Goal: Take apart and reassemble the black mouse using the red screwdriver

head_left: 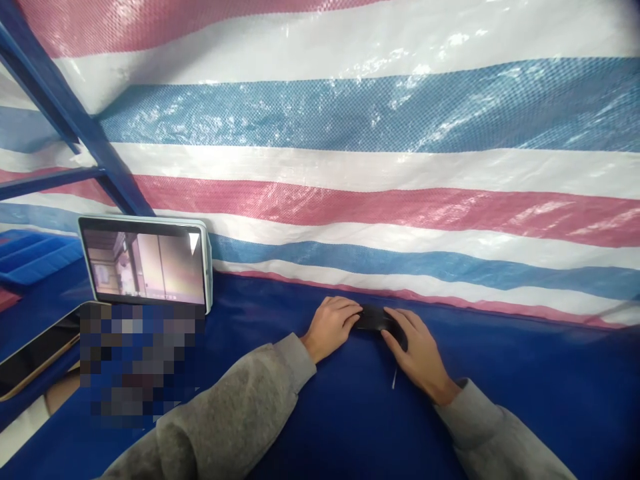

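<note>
One small, flat black object [371,318] sits between the two hands, on or just above the dark blue tabletop [340,427], near its far edge. The left hand [331,327] grips its left end with curled fingers; the right hand [419,350] holds its right end between thumb and fingers. A thin whitish strip [394,378] shows beside the right hand. Well leftward are a lit, pale-cased tablet [145,263] and a tan-rimmed black phone [40,350]. Behind hangs a red-white-blue striped plastic sheet [320,113].
</note>
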The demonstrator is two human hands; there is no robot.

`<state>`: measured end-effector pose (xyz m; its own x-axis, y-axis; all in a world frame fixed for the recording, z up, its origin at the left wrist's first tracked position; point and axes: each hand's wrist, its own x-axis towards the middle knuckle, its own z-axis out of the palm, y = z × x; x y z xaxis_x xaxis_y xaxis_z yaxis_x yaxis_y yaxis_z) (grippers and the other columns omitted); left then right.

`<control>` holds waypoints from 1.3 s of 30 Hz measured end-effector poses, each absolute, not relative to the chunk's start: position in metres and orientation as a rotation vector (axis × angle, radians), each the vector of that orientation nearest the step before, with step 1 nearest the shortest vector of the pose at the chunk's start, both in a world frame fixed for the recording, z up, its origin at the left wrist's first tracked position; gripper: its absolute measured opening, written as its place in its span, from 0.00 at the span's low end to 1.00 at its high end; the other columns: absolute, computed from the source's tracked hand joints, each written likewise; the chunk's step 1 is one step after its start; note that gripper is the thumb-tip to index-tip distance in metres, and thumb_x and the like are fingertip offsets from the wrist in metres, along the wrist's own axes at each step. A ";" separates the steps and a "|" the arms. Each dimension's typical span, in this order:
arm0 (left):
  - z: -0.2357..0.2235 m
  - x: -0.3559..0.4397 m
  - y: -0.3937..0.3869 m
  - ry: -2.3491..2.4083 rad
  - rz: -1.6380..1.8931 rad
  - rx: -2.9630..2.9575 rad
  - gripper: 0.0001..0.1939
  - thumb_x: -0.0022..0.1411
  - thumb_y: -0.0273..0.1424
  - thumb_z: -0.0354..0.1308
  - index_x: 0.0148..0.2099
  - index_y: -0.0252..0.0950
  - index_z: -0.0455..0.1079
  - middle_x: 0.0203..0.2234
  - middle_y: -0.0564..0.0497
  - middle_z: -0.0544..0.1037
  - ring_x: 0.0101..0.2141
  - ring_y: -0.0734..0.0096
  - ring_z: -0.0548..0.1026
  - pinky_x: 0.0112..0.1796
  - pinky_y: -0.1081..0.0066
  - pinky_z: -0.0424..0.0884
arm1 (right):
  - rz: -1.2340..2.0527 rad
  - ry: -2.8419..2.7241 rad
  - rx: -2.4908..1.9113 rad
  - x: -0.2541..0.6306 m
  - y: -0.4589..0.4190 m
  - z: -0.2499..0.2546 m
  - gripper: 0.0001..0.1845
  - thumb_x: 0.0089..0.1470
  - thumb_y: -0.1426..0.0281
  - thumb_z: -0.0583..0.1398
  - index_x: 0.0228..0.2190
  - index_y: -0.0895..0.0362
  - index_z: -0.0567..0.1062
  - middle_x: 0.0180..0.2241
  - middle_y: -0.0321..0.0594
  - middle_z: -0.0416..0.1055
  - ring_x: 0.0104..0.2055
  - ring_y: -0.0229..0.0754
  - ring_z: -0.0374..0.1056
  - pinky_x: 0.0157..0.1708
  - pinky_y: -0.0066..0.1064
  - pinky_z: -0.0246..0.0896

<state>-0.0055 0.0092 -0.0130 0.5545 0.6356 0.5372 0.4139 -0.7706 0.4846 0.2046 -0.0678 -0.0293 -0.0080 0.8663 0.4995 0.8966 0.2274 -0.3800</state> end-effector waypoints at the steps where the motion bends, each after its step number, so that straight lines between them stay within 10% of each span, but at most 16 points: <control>1: -0.013 -0.005 0.010 0.857 1.043 2.489 0.09 0.68 0.26 0.56 0.48 0.38 0.75 0.44 0.51 0.80 0.45 0.65 0.76 0.47 0.63 0.68 | -0.069 -1.855 -1.623 0.204 -0.068 -0.029 0.22 0.60 0.58 0.55 0.53 0.54 0.69 0.49 0.47 0.70 0.50 0.50 0.68 0.51 0.46 0.65; 39: -0.015 -0.005 0.009 0.818 1.148 2.403 0.05 0.65 0.26 0.58 0.37 0.38 0.75 0.38 0.52 0.81 0.42 0.67 0.78 0.47 0.65 0.67 | -0.092 -1.878 -1.616 0.205 -0.069 -0.028 0.21 0.60 0.59 0.55 0.52 0.54 0.70 0.48 0.46 0.71 0.50 0.50 0.68 0.49 0.44 0.63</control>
<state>-0.0049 0.0095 -0.0154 0.5041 0.6342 0.5863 0.3470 -0.7703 0.5349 0.2051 -0.0686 -0.0277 -0.0289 0.8605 0.5086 0.9059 0.2377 -0.3506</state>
